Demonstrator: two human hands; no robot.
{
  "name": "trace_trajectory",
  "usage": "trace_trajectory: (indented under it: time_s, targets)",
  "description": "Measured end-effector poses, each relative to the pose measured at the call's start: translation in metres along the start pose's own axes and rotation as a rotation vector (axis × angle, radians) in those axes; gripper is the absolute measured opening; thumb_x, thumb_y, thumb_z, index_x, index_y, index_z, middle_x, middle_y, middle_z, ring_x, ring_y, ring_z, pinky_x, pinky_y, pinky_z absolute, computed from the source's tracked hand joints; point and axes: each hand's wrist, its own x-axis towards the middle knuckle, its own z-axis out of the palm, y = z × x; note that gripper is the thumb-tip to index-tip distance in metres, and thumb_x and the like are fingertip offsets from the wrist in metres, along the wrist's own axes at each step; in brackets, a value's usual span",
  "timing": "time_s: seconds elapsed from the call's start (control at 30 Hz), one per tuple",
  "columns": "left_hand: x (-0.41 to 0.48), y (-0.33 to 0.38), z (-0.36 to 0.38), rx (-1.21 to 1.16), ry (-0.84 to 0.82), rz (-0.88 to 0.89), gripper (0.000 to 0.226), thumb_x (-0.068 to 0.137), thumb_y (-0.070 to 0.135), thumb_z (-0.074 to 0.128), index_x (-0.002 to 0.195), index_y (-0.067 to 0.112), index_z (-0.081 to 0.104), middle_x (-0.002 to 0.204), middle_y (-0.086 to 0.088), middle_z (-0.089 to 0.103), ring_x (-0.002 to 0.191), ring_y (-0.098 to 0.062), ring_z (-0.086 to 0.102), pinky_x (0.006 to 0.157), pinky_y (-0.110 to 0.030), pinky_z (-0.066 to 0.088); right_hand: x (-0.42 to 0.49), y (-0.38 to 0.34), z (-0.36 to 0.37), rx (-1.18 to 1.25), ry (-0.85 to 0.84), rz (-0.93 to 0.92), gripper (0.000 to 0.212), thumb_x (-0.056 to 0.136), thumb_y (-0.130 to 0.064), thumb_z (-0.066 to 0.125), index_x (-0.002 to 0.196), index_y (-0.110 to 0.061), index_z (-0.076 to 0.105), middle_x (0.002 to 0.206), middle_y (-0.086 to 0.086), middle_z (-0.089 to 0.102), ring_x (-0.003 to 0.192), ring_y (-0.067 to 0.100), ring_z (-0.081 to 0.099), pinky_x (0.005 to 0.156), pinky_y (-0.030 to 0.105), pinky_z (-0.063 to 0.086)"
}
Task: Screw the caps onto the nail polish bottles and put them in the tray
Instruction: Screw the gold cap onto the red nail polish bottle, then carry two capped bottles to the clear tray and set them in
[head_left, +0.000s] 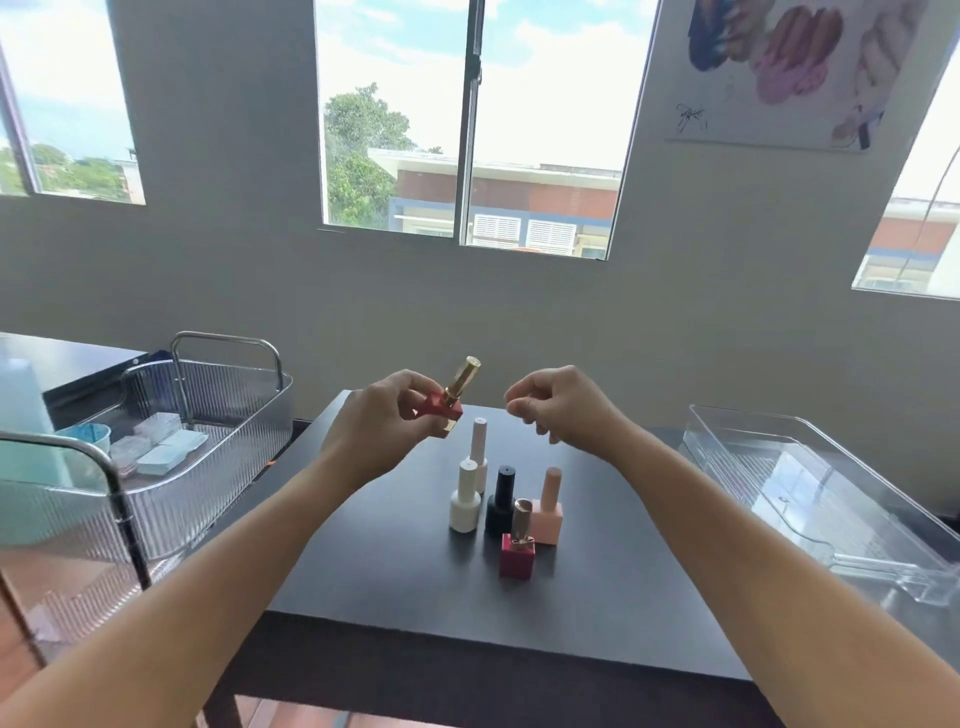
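My left hand (382, 421) holds a red square nail polish bottle (442, 406) with a gold cap (462, 378) on it, tilted to the right above the dark table (426, 582). My right hand (558, 408) hovers just right of the cap, fingers loosely curled, holding nothing I can see. Several capped bottles stand on the table below: a pale pink one (479, 452), a white one (465, 499), a black one (501, 501), a peach one (548, 509) and a dark red one with a bronze cap (518, 551). The clear plastic tray (810, 483) lies at the right.
A ribbed clear basket (208, 415) with metal handles stands on a cart at the left and holds small packets and a teal cup (88, 436). A grey wall with windows rises behind the table.
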Motion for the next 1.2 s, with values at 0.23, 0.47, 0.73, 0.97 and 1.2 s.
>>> trace_trajectory:
  time_s: [0.23,0.47,0.73,0.97,1.2]
  targets:
    - [0.002,-0.025,0.001,-0.199,-0.063,-0.159,0.023,0.073,0.024,0.082,0.091,0.027,0.068,0.081,0.011,0.078,0.081,-0.009,0.074,0.053,-0.025,0.055,0.024,-0.001,0.028,-0.195,-0.105,0.034,0.038,0.080,-0.034,0.076,0.113,-0.018,0.068,0.101,0.001,0.066,0.090,0.015,0.060,0.064,0.019,0.044]
    - [0.007,-0.033,0.003,-0.220,-0.144,-0.180,0.029,0.073,0.023,0.082,0.100,0.028,0.073,0.083,0.008,0.079,0.087,-0.019,0.073,0.055,-0.027,0.055,0.031,0.003,0.043,-0.226,-0.109,0.052,0.017,0.081,-0.024,0.074,0.093,-0.011,0.075,0.081,-0.007,0.063,0.073,0.009,0.057,0.064,0.023,0.048]
    - [0.027,-0.009,0.000,-0.168,-0.118,-0.152,0.025,0.073,0.016,0.081,0.090,0.032,0.071,0.074,0.012,0.076,0.077,-0.013,0.070,0.055,-0.026,0.057,0.025,0.008,0.012,-0.078,0.006,0.054,0.010,0.083,-0.013,0.063,0.087,-0.008,0.070,0.087,0.005,0.071,0.076,0.017,0.072,0.061,0.037,0.061]
    - [0.061,0.059,0.028,-0.089,-0.190,-0.003,0.022,0.072,0.021,0.083,0.087,0.025,0.068,0.079,0.007,0.074,0.067,-0.012,0.069,0.055,-0.028,0.061,0.011,0.031,-0.069,-0.011,0.128,0.083,0.010,0.084,-0.008,0.058,0.086,-0.009,0.067,0.084,0.008,0.073,0.072,0.017,0.072,0.057,0.034,0.058]
    - [0.086,0.142,0.107,-0.074,-0.345,0.123,0.023,0.070,0.016,0.081,0.087,0.011,0.066,0.080,0.004,0.068,0.075,-0.029,0.072,0.057,-0.042,0.063,-0.024,0.085,-0.168,-0.074,0.251,0.171,0.008,0.081,-0.006,0.061,0.082,-0.008,0.068,0.077,0.006,0.073,0.069,0.017,0.072,0.053,0.031,0.057]
